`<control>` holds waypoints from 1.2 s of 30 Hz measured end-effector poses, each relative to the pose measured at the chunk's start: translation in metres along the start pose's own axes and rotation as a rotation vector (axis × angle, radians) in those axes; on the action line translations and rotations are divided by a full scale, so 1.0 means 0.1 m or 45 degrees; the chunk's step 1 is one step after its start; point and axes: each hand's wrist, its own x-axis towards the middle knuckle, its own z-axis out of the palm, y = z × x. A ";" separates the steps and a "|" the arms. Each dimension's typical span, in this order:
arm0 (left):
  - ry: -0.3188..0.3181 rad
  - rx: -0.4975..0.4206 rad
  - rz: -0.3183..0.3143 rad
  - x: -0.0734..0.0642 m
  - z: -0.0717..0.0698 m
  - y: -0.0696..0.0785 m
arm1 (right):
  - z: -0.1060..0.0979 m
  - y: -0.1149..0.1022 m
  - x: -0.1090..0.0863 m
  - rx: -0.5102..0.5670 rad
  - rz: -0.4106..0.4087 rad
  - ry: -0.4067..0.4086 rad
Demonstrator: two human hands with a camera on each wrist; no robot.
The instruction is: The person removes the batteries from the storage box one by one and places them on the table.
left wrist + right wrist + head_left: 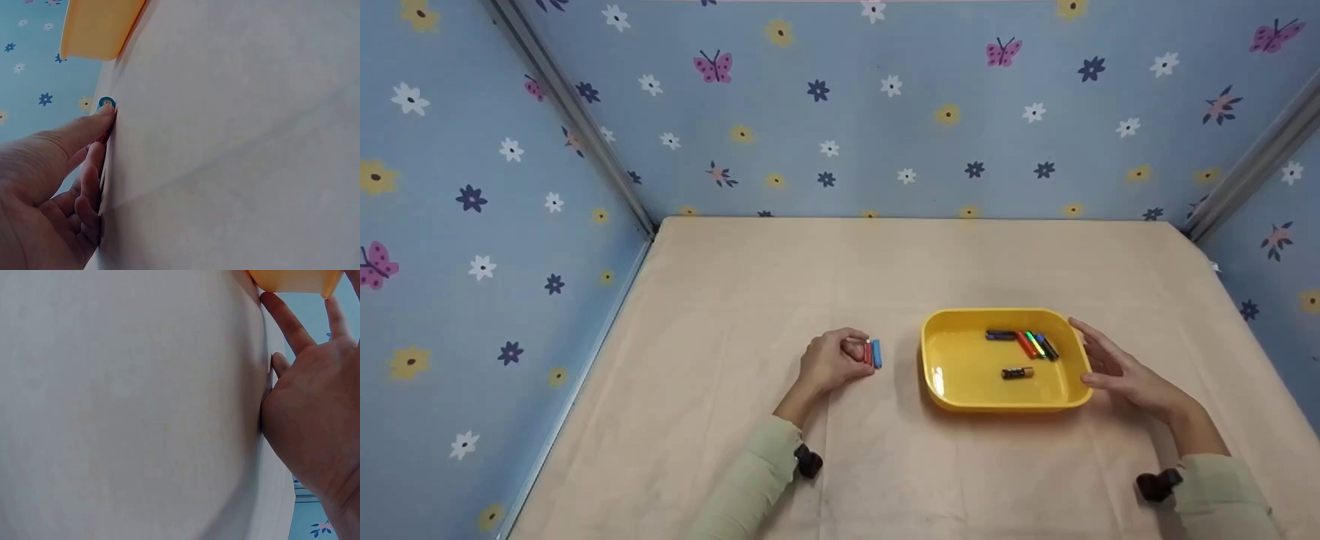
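Observation:
Thumb and curled fingers of my left hand [831, 364] pinch a red battery [868, 352] and a blue battery [877, 354] lying side by side on the cloth. In the left wrist view, the thumb tip meets the round end of the blue battery [106, 102]; the red one is mostly hidden by the fingers. A yellow tray [960, 407] stands to the right of this hand. My right hand [1132, 382] touches the tray's right side with extended, spread fingers; in the right wrist view, fingertips reach the tray wall [295, 280].
Inside the tray, several batteries in different colours cluster at the upper right, among them a red one [1026, 345]. A black and copper battery [1018, 373] lies apart below them. Flowered blue panels [840, 112] enclose the beige-covered table [780, 262] at the back and sides.

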 end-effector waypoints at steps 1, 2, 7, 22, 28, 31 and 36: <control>0.003 0.004 0.000 0.00 0.00 0.00 | 0.00 0.01 0.00 0.005 -0.004 0.002; 0.002 -0.001 -0.007 -0.01 -0.01 0.03 | 0.00 0.01 0.00 0.018 -0.010 0.001; 0.008 -0.006 0.039 -0.04 -0.02 0.04 | 0.00 0.00 0.00 0.017 0.007 -0.006; -0.103 -0.050 0.021 -0.06 -0.09 0.06 | -0.02 0.02 0.00 0.089 -0.090 -0.033; -0.118 -0.038 0.109 -0.05 -0.09 0.12 | -0.03 0.02 -0.01 0.093 -0.142 -0.042; -0.133 0.001 0.164 -0.11 -0.16 0.39 | -0.04 0.03 -0.02 0.102 -0.167 -0.037; -0.192 0.087 0.242 -0.15 -0.21 0.65 | -0.03 0.05 -0.03 0.108 -0.175 -0.045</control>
